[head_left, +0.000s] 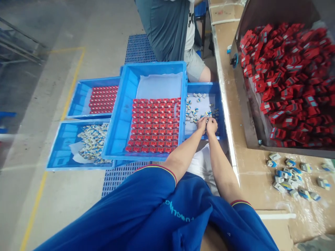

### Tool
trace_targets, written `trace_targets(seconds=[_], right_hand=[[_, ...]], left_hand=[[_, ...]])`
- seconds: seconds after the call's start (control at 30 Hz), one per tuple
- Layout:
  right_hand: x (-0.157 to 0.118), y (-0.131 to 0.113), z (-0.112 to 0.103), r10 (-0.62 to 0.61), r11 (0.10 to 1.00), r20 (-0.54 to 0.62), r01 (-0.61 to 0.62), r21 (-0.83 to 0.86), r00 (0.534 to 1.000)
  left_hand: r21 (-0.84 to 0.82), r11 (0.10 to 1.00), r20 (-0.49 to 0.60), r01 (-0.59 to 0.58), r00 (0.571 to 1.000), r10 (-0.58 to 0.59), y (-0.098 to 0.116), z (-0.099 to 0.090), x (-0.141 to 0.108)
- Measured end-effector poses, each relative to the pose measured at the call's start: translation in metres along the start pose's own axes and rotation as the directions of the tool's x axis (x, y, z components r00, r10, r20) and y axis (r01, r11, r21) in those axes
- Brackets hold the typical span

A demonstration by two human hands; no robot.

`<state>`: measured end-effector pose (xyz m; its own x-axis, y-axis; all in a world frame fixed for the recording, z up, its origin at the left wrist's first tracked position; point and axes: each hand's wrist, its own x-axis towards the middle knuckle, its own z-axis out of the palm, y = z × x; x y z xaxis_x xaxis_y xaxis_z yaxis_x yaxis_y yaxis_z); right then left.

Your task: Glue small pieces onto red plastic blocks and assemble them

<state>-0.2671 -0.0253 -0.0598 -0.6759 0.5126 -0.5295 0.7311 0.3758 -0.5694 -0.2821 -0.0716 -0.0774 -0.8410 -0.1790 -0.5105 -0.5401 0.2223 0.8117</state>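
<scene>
Small white-and-blue plastic parts (200,109) lie loose in a shallow blue plastic tray (201,88) right of centre in the frame; they look light and stiff, best pinched by their edges. The left hand (201,123) and right hand (212,126) meet above them, fingers (204,120) curled close together; whether they hold a part is hidden.

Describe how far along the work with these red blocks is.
Done: tidy rows of red blocks fill much of the large blue plastic tray. In hand: the left hand and right hand work at white-and-blue pieces in a blue tray. Left: a loose heap of red blocks in the dark metal bin.
</scene>
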Motion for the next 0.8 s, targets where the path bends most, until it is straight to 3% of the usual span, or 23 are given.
trace_targets(seconds=[0.2,0.37,0.43,0.47,0.57,0.63,0.7,0.8], right_hand=[[-0.029,-0.041,-0.019,-0.188,0.966,-0.169,0.213,0.144,0.968],[-0.066,-0.075,-0.042,-0.308,0.863,-0.341,0.411,0.292,0.888],[-0.085,-0.082,-0.054,-0.336,0.797,-0.417,0.491,0.353,0.844],[-0.096,-0.082,-0.061,-0.345,0.741,-0.473,0.545,0.393,0.811],[-0.135,-0.068,-0.082,-0.332,0.494,-0.678,0.733,0.466,0.655],[-0.168,-0.045,-0.098,-0.302,0.382,-0.776,0.816,0.434,0.554],[-0.203,-0.015,-0.114,-0.255,0.372,-0.844,0.854,0.365,0.472],[-0.245,0.035,-0.137,-0.141,0.471,-0.922,0.844,0.257,0.360]], left_hand=[[-0.174,0.951,-0.009,-0.255,0.966,0.258,0.046,-0.022,-0.006],[-0.216,0.846,-0.086,-0.487,0.873,0.480,0.092,-0.054,-0.032],[-0.216,0.771,-0.109,-0.599,0.799,0.591,0.107,-0.066,-0.049],[-0.216,0.713,-0.123,-0.667,0.743,0.658,0.113,-0.070,-0.060],[-0.229,0.483,-0.160,-0.845,0.522,0.838,0.120,-0.079,-0.107],[-0.262,0.368,-0.146,-0.892,0.413,0.899,0.117,-0.080,-0.149],[-0.331,0.305,-0.084,-0.893,0.350,0.933,0.107,-0.077,-0.194],[-0.467,0.278,0.043,-0.839,0.292,0.955,0.087,-0.059,-0.252]])
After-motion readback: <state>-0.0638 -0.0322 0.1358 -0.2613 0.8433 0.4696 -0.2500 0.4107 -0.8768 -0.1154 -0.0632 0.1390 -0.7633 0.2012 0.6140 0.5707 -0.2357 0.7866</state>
